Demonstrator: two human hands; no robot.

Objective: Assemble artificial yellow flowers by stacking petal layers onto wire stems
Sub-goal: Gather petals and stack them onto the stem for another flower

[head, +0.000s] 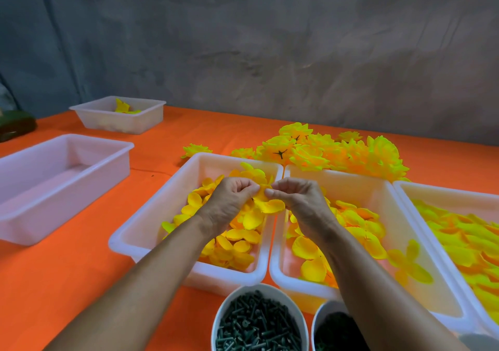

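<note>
My left hand [234,192] and my right hand [293,194] meet above the seam between two white trays, both pinching a yellow petal layer [270,205] that hangs between the fingertips. No stem is visible in the fingers. Under my left hand, the left tray [151,215] holds loose yellow petals. The middle tray [378,194] under my right hand holds larger petal layers. A white bowl [260,321] of dark green stem pieces stands at the near edge. Finished yellow flowers [332,149] lie heaped behind the trays.
A third tray [432,191] of yellow-orange petals sits at the right. A second bowl [339,329] with dark pieces is partly hidden by my right forearm. An empty white tray [54,183] stands left, and a small one [118,114] with a few petals sits far left on the orange table.
</note>
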